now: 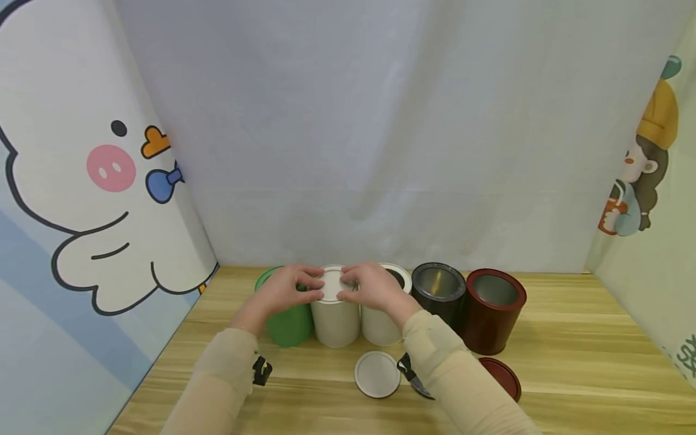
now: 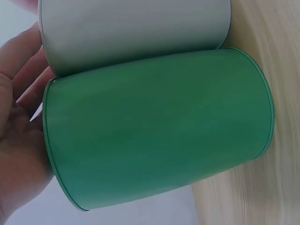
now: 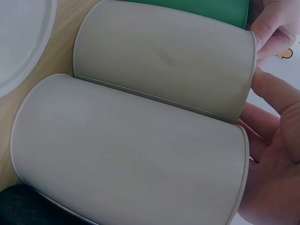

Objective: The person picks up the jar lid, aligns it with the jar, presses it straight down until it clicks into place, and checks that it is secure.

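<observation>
A cream can (image 1: 336, 323) stands second from the left with a white lid (image 1: 331, 284) on its top. My left hand (image 1: 283, 293) rests its thumb and fingertips at the lid's left side, above the green can (image 1: 290, 326). From the other side my right hand (image 1: 375, 287) touches the lid's right part, reaching over a second whitish can (image 1: 380, 326). In the left wrist view my left hand (image 2: 18, 126) lies behind the green can's rim. The right wrist view has my right hand (image 3: 276, 150) at the rims, fingers partly hidden by the cans.
To the right stand a black can (image 1: 439, 290) and a dark red can (image 1: 492, 311), both without lids. Nearer on the wooden table lie a white lid (image 1: 377, 374) and a red lid (image 1: 502, 377). A pale curtain (image 1: 380, 133) hangs behind the row.
</observation>
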Demonstrator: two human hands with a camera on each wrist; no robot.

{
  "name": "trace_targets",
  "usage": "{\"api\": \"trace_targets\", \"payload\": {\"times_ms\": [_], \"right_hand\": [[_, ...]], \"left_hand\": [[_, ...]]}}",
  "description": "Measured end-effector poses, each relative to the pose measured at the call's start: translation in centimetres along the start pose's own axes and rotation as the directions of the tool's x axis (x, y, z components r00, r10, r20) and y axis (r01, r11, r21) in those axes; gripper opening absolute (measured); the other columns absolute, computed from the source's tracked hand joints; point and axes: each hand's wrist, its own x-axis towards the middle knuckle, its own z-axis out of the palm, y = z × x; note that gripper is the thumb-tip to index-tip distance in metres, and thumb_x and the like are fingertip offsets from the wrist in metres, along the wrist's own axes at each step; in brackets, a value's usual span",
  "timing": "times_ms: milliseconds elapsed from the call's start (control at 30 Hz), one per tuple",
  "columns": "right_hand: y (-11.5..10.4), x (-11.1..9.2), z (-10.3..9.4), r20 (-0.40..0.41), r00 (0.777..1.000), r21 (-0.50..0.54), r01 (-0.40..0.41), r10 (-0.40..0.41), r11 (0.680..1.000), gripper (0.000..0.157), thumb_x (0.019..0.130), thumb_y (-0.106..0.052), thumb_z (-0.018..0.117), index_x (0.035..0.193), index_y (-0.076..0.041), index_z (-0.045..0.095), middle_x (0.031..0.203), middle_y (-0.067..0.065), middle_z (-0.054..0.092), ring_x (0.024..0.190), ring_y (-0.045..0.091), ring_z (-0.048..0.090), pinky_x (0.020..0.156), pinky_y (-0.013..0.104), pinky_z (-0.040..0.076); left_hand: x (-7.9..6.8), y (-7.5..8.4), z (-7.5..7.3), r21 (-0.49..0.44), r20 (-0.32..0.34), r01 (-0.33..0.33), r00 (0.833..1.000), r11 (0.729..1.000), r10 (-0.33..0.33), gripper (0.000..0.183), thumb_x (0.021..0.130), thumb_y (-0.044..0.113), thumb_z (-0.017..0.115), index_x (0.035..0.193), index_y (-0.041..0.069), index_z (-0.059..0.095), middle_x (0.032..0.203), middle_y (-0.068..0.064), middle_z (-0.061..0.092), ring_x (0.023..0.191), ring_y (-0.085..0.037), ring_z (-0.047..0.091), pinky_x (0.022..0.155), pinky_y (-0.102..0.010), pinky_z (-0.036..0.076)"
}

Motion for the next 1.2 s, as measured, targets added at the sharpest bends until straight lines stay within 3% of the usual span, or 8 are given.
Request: {"api": "trace_targets", "payload": {"times_ms": [867,1200], "right_hand": [[-0.17,-0.02,-0.29,-0.003,0.997,-0.069,0.083,-0.083,0.994,0.035,0.092,-0.027,0.072,0.119,-0.004,0.072,0.133,0.01,0.062,0.124,0.028,0.056,0.104,0.041,0.044],[0.06,-0.18,-0.24,-0.009,0.998,-0.084,0.067,-0.068,0.994,0.036,0.093,-0.028,0.071,0.12,-0.005,0.072,0.134,0.009,0.061,0.124,0.029,0.056,0.104,0.04,0.044]], "left_hand": [[-0.16,-0.12,0.16,0.013,-0.006,0.0,1.0,1.0,0.0,0.026,0.093,0.02,0.071,0.111,0.003,0.076,0.133,-0.014,0.061,0.125,-0.037,0.052,0.1,-0.049,0.047],[0.07,-0.12,0.17,0.033,-0.015,-0.027,1.0,0.999,0.027,0.025,0.093,0.02,0.072,0.109,0.003,0.076,0.131,-0.014,0.062,0.124,-0.037,0.054,0.099,-0.048,0.047]]}}
